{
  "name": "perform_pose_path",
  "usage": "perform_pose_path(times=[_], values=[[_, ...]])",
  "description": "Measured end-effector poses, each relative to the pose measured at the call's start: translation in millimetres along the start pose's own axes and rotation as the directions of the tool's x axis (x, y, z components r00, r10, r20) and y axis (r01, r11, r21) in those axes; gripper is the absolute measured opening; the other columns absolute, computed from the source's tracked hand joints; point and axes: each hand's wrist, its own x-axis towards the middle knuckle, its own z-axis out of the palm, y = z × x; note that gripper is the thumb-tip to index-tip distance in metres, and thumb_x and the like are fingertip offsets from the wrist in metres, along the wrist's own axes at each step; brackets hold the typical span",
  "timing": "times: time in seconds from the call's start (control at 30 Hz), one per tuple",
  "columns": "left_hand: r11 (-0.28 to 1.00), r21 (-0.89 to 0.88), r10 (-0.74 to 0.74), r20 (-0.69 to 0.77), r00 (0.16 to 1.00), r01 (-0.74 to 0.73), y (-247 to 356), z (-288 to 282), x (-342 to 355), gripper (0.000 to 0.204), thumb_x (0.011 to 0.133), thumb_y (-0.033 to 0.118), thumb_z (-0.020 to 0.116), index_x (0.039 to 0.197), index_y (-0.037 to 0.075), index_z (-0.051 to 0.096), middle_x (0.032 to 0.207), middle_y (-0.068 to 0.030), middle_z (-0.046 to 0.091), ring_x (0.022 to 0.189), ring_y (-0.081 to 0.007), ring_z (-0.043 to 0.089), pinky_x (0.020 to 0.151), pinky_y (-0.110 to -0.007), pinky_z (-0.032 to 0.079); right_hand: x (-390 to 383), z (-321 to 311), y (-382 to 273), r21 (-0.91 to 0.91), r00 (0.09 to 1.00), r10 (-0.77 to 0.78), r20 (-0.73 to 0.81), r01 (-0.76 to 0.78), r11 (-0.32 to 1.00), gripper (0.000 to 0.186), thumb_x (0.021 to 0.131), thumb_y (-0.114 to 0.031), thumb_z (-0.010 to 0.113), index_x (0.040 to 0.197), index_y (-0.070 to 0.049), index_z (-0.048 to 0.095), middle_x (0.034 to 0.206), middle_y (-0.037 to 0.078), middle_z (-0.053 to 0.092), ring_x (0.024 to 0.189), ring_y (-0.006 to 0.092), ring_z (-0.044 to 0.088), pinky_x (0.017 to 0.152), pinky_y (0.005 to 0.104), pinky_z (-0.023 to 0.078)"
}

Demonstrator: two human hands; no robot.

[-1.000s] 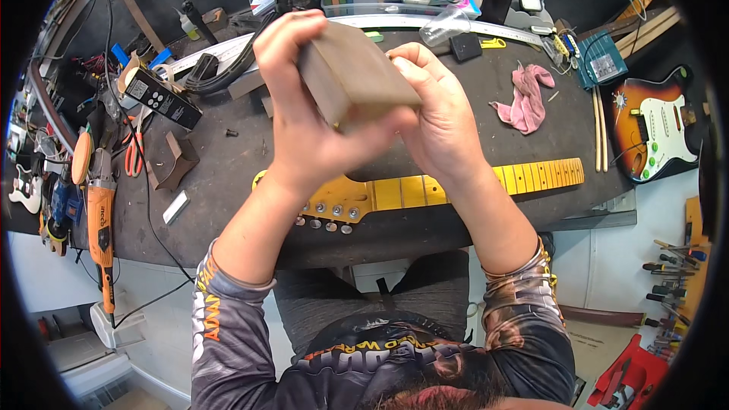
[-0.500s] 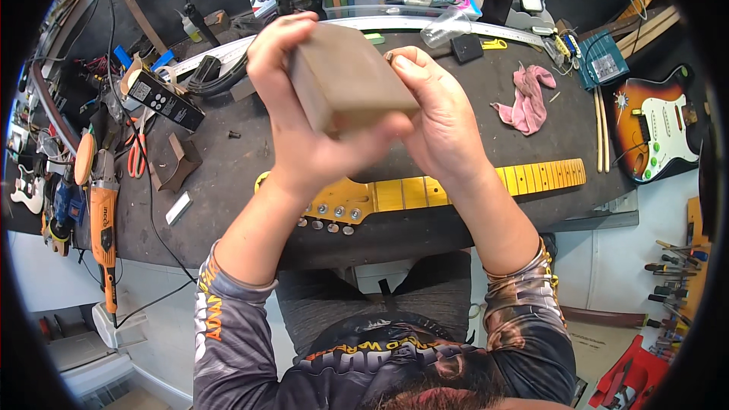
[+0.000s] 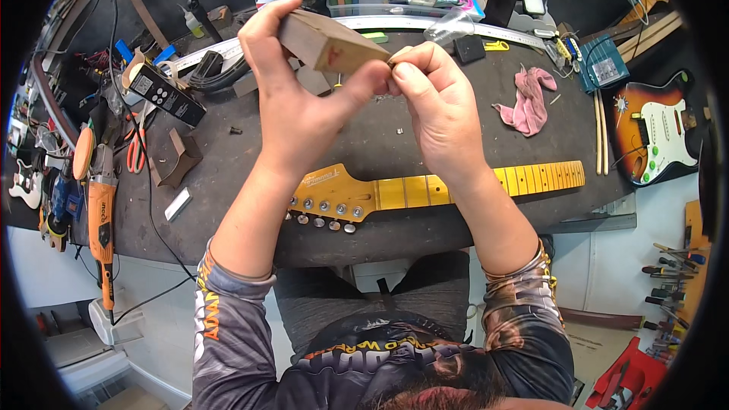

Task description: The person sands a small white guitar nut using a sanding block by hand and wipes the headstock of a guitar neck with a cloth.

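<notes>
My left hand [image 3: 292,118] grips a wooden block [image 3: 334,39] raised over the bench, fingers behind it and thumb stretched toward its right end. A reddish mark shows on the block's near side. My right hand [image 3: 446,110] pinches a tiny dark piece [image 3: 392,63] at that end of the block, beside my left thumb; its kind is too small to make out. Below both hands lies a maple guitar neck [image 3: 414,191], its headstock [image 3: 334,190] with tuners to the left. My right forearm passes above the neck and hides part of it.
A pink cloth [image 3: 526,102] lies to the right, near a sunburst guitar body [image 3: 659,125]. On the left are an orange power tool [image 3: 102,220], red-handled pliers [image 3: 137,150] and a black box [image 3: 168,96]. A bent brown piece [image 3: 179,158] rests nearby.
The block has tipped and shifted slightly up and left, so its near side shows more narrowly. My left thumb has come in close to my right fingertips.
</notes>
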Motion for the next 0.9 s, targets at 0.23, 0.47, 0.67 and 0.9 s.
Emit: perform_pose_path(times=[0.23,0.47,0.67,0.9], values=[[0.958,0.127,0.262,-0.04,0.964,-0.255,15.9,5.5,5.9,0.096,0.084,0.025,0.098,0.156,0.01,0.037,0.148,-0.0145,0.046,0.131,-0.0264,0.057,0.113,-0.044,0.05,-0.9,0.7,-3.5,-0.004,0.997,0.063,-0.033,-0.063,0.998,0.015,0.113,-0.014,0.065,0.117,0.0,0.063,0.108,0.006,0.073,0.101,0.012,0.069,0.097,0.031,0.057],[0.987,-0.087,0.132,-0.059,0.989,-0.137,7.9,-2.5,6.5,0.103,0.079,0.027,0.1,0.159,0.009,0.036,0.149,-0.0147,0.045,0.132,-0.0257,0.055,0.111,-0.041,0.05,0.9,-0.6,-5.1,-0.155,1.0,-0.002,-0.024,-0.002,0.988,0.011,0.112,-0.011,0.065,0.116,-0.001,0.063,0.107,0.005,0.071,0.098,0.0085,0.065,0.091,0.0266,0.055],[0.995,0.079,0.06,-0.046,0.997,-0.056,-1.1,-9.9,10.6,0.096,0.082,0.027,0.097,0.158,0.01,0.041,0.144,-0.0128,0.049,0.127,-0.0246,0.057,0.108,-0.039,0.05,2.9,-3.0,-4.6,-0.345,0.983,-0.175,0.05,0.181,0.921,0.007,0.107,-0.004,0.068,0.111,0.0,0.064,0.104,0.005,0.07,0.092,0.0099,0.064,0.084,0.0274,0.054],[0.953,0.125,0.278,0.0,0.961,-0.276,15.1,-4.8,11.0,0.096,0.083,0.032,0.095,0.159,0.008,0.04,0.148,-0.0132,0.048,0.134,-0.0252,0.053,0.112,-0.042,0.049,8.7,-10.9,-8.0,-0.603,0.88,-0.428,0.204,0.458,0.653,0.01,0.1,0.002,0.071,0.107,0.0,0.065,0.099,0.008,0.07,0.089,0.0179,0.066,0.083,0.0323,0.055]])
